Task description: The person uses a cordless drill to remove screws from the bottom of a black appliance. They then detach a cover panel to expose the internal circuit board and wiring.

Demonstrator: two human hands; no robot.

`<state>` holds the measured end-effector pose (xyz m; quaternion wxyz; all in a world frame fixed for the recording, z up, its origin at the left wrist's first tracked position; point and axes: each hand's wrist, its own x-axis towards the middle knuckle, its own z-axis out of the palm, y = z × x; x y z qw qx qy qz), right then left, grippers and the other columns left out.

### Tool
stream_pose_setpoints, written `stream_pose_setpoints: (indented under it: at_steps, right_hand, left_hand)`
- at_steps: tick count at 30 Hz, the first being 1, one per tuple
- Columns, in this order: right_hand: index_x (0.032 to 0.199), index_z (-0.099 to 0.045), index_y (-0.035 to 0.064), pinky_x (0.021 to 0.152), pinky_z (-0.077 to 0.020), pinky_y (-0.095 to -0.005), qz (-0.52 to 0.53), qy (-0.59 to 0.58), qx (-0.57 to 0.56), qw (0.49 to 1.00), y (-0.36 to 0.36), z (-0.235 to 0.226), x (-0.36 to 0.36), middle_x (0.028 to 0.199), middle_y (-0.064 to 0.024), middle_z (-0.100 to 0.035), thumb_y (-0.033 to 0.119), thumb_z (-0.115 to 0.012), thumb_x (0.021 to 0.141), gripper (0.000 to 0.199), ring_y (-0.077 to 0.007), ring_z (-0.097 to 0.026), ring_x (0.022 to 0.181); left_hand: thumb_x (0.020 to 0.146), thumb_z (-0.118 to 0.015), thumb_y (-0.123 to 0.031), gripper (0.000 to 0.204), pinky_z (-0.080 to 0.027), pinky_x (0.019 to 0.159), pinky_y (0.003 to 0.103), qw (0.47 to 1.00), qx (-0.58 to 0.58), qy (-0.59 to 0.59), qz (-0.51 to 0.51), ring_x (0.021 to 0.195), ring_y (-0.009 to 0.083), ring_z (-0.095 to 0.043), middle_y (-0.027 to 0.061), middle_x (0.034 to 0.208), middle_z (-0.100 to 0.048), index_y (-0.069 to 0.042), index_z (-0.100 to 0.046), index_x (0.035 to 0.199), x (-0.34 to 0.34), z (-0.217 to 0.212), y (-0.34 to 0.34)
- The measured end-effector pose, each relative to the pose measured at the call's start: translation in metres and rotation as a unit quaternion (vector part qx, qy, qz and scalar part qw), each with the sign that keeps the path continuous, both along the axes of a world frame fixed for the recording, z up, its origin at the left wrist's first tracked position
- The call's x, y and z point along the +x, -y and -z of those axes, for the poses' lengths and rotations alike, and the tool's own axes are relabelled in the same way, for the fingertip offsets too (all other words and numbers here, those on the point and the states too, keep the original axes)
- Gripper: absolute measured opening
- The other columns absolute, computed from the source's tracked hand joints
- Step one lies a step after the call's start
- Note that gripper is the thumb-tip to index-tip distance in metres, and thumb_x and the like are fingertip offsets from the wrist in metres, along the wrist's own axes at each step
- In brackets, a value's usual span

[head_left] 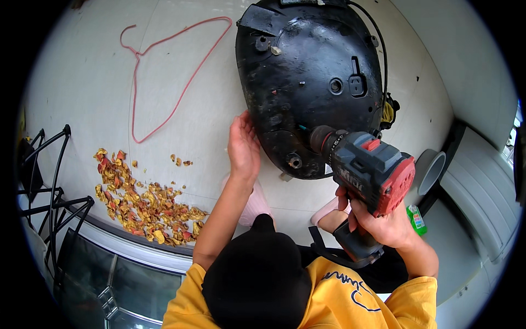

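Observation:
A large rounded black plastic housing [312,66] lies on the floor ahead of me, scuffed and dusty, with screw posts and a socket-like recess on its upturned face. My right hand [378,222] is wrapped round the grip of a grey and red cordless drill [367,170]. The drill points left, its bit reaching the housing's near part; whether the tip sits in a screw hole I cannot tell. My left hand [244,145] rests against the housing's near left edge, fingers stretched along its side and fingertips partly hidden there.
A pink wire hanger [183,24] lies on the floor at the left. Dried orange-yellow pieces [148,203] are spread nearer me. A black metal rack [55,192] stands far left. On the right are a grey round tub [430,171] and a green packet [416,219]. A black cable [383,49] runs along the housing.

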<state>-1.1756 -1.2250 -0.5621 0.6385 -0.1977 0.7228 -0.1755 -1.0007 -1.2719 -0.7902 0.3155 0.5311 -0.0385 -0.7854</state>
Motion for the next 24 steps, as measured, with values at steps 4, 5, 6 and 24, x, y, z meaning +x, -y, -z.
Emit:
stream_pose_setpoints:
  at_steps: [4, 5, 6, 24]
  right_hand:
    - [0.100, -0.055, -0.0003, 0.054, -0.0482, -0.0263, 0.072, 0.040, 0.041, 0.996, 0.013, -0.001, 0.006, 0.080, -0.0051, -0.059, 0.000, -0.055, 0.079, 0.021, -0.0111, -0.057, 0.057]
    - [0.100, -0.054, -0.0005, 0.051, -0.0474, -0.0256, 0.087, 0.041, 0.031, 0.995, 0.013, 0.001, 0.007, 0.080, -0.0051, -0.058, 0.000, -0.054, 0.080, 0.019, -0.0104, -0.056, 0.055]
    - [0.100, -0.054, -0.0008, 0.049, -0.0466, -0.0249, 0.102, 0.043, 0.020, 0.994, 0.012, 0.003, 0.008, 0.079, -0.0051, -0.058, 0.000, -0.053, 0.082, 0.018, -0.0098, -0.055, 0.052]
    - [0.096, -0.056, 0.0006, 0.044, -0.0460, -0.0243, 0.043, -0.006, 0.072, 0.996, 0.047, -0.005, 0.019, 0.069, -0.0047, -0.058, 0.015, -0.060, 0.086, 0.018, -0.0113, -0.054, 0.046]
  left_hand:
    - [0.097, -0.033, -0.044, 0.057, -0.032, 0.100, 0.034, 1.000, -0.005, -0.018, 0.009, 0.117, 0.0199, -0.043, 0.0082, 0.131, -0.047, -0.001, -0.039, 0.134, 0.002, 0.005, -0.003]
    - [0.097, -0.033, -0.044, 0.057, -0.032, 0.100, 0.034, 1.000, -0.007, -0.022, 0.009, 0.116, 0.0199, -0.043, 0.0082, 0.131, -0.047, -0.001, -0.039, 0.134, 0.003, 0.006, -0.003]
    - [0.097, -0.032, -0.044, 0.057, -0.032, 0.099, 0.034, 1.000, -0.007, -0.025, 0.010, 0.116, 0.0198, -0.043, 0.0081, 0.131, -0.047, -0.001, -0.039, 0.134, 0.003, 0.006, -0.002]
    - [0.097, -0.036, -0.040, 0.041, -0.035, 0.094, 0.032, 1.000, 0.016, -0.008, 0.015, 0.107, 0.0149, -0.047, 0.0014, 0.113, -0.055, -0.009, -0.052, 0.118, -0.004, -0.007, 0.002]
